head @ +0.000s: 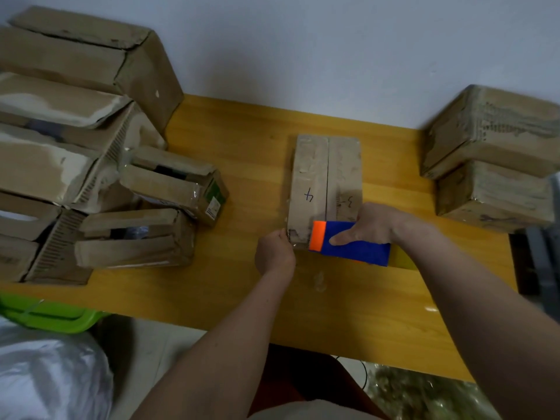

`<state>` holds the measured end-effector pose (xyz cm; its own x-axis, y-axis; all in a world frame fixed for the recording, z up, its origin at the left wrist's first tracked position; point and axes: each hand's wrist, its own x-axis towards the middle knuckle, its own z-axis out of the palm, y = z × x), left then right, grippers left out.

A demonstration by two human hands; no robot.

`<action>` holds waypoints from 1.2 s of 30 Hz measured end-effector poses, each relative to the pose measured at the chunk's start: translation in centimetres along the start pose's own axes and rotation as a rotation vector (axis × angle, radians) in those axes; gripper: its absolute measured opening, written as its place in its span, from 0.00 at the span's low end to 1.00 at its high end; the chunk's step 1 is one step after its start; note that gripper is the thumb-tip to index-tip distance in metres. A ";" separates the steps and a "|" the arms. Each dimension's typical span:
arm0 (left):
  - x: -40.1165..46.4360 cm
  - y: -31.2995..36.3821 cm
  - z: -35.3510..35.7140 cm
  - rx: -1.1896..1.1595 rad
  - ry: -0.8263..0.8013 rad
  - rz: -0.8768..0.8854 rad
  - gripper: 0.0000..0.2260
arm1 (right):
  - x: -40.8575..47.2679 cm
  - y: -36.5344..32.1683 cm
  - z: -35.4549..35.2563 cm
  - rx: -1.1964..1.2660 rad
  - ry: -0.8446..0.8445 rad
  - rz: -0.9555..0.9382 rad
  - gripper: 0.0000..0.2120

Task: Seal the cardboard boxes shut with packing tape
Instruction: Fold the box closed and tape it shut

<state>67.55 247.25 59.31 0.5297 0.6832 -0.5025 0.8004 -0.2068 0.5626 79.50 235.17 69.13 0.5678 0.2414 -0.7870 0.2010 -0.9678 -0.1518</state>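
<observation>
Cardboard box (325, 183): lies in the middle of the yellow wooden counter (242, 153), flaps closed along a centre seam, "4" handwritten beside it; this box is the landmark below.
Hidden: the box's near end is partly covered by the tape dispenser and both hands; whether tape already crosses the seam cannot be told.
Tape dispenser (351, 244): blue with an orange front, pressed against the box's near end; the roll itself is not visible.
Right hand (368, 225): curled over the dispenser's top, thumb along its blue side, gripping it.
Left hand (274, 253): at the box's near left corner, fingers curled and pinching there; clear tape is hard to make out.
Pile of boxes (91, 177): left of the box, several with flaps loose, cut off by the frame edge.
Stacked boxes (494, 159): right of the box, two high, blurred.
</observation>
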 end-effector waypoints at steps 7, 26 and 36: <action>-0.9 -2.3 -0.6 0.464 0.052 0.462 0.35 | -0.4 -0.2 -0.4 0.013 -0.035 -0.008 0.37; -1.2 -2.5 -1.6 1.061 -0.171 0.703 0.37 | -1.1 6.8 -1.7 -0.026 -0.090 0.080 0.26; -4.5 1.4 3.0 1.063 -0.234 0.911 0.33 | -0.1 7.7 -1.5 0.020 -0.087 0.064 0.26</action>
<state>67.15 241.81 60.40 0.9165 -0.0811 -0.3917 -0.0702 -0.9966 0.0421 82.15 227.81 68.96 0.5076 0.1723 -0.8442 0.1495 -0.9825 -0.1107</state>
